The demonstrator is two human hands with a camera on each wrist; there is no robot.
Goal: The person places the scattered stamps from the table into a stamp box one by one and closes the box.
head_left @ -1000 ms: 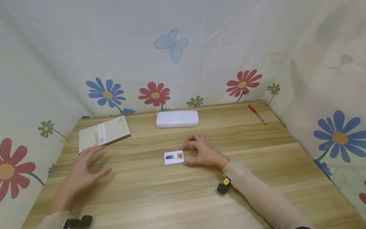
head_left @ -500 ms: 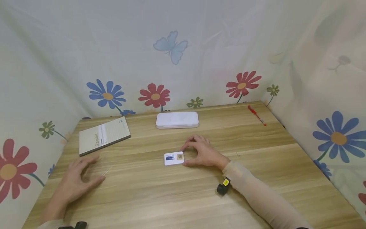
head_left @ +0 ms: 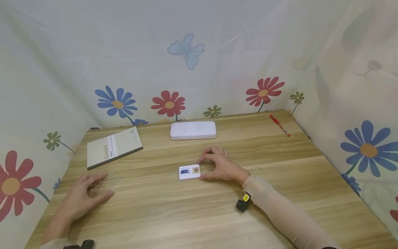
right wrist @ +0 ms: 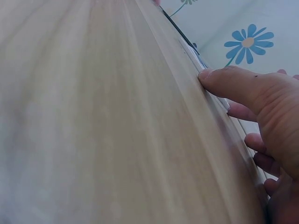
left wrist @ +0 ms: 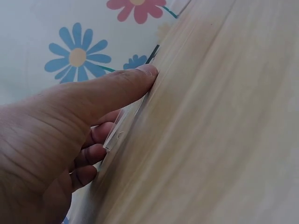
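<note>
A small white card (head_left: 186,172) with a dark blue picture and a brown square lies flat at mid-table. My right hand (head_left: 220,166) pinches its right end, thumb on the near edge and index finger on the far edge. At the left, my left hand (head_left: 83,195) rests low over the tabletop. Between its thumb and fingers is a clear plastic sleeve (head_left: 116,185), so transparent that only its edges show; in the left wrist view the clear sleeve (left wrist: 114,135) lies against the fingers, by the wood. The right wrist view shows my right thumb (right wrist: 229,83) at the card's edge.
A grey-beige notebook (head_left: 115,147) lies beyond my left hand. At the back stands a white pencil case (head_left: 193,130). A red pen (head_left: 280,125) lies at the far right of the wooden table (head_left: 174,218). Flowered curtain (head_left: 192,83) encloses the back and sides.
My left hand has come down and towards me, off to the left, bringing the clear sleeve to the tabletop; it has hardly moved since half a second ago. Right hand and card stay put.
</note>
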